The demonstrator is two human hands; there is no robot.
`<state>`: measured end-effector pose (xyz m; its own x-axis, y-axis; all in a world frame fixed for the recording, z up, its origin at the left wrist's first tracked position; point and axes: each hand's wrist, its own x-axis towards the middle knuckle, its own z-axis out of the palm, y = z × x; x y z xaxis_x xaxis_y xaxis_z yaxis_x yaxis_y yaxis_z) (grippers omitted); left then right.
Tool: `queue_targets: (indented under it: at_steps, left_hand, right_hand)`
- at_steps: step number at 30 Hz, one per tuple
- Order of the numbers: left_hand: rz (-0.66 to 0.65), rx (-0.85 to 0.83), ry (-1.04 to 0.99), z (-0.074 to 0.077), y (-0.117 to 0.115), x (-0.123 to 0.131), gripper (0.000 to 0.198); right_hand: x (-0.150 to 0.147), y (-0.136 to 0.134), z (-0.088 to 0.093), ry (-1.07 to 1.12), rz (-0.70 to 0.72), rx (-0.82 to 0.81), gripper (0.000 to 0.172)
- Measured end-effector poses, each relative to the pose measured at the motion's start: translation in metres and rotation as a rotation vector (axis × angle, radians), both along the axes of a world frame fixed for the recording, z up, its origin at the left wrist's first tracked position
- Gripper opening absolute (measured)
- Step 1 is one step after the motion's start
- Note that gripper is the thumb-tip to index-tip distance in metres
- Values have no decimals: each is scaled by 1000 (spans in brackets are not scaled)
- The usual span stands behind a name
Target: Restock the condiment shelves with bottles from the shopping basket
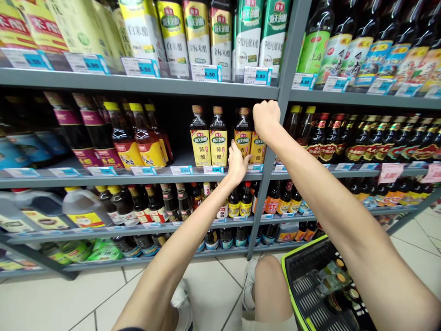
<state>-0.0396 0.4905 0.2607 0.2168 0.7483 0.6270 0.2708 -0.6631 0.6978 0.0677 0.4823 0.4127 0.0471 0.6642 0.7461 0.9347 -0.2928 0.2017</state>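
Observation:
On the middle shelf, my left hand is at the lower part of a dark vinegar bottle with a yellow label, fingers along its left side and thumb toward its right. My right hand is closed at the top of the neighbouring vinegar bottle, hiding its cap and neck. Both bottles stand upright on the shelf. Just left of them are two similar bottles with paler yellow labels, a nearer vinegar bottle and a farther vinegar bottle.
A grey shelf post rises close beside my right hand. Overhead runs the upper shelf edge, with several vinegar bottles above it. A black basket with a green rim holds bottles on the floor at right. Yellow-capped bottles stand farther left.

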Motion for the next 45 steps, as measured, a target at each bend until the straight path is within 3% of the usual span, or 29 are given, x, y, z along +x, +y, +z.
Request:
queue_targets:
  at_steps: [7, 12, 18, 21, 24, 27, 30, 33, 38, 45]
  left_hand:
    - [14, 39, 12, -14, 7, 2, 96]
    - [40, 39, 14, -10, 4, 2, 101]
    - [30, 21, 69, -5, -1, 1, 109]
    - [14, 8, 40, -8, -1, 2, 107]
    - [18, 49, 45, -15, -10, -1, 100]
    - [18, 181, 78, -26, -29, -13, 80]
    - [-5, 311, 226, -32, -42, -30, 46]
    - [-5, 270, 391, -26, -37, -43, 29]
    - [46, 198, 537, -10, -11, -42, 20]
    - [1, 181, 489, -10, -1, -38, 19]
  right_hand:
    - [-10, -20, -13, 75, 26, 79, 39]
    - [-16, -33, -28, 42, 194, 85, 44]
    - [-14, -33, -31, 44, 249, 69, 51]
    - [-18, -46, -37, 41, 279, 89, 53]
    - [-18, -69, -54, 48, 301, 122, 48]
    - [-10, -92, -80, 139, 256, 73, 41]
    - [1, -105, -105, 231, 148, -143, 36]
    - [5, -107, -121, 223, 65, -349, 34]
    - [2, -100, -126, 165, -52, -419, 35]
    - [1, -100, -130, 76, -96, -455, 30]
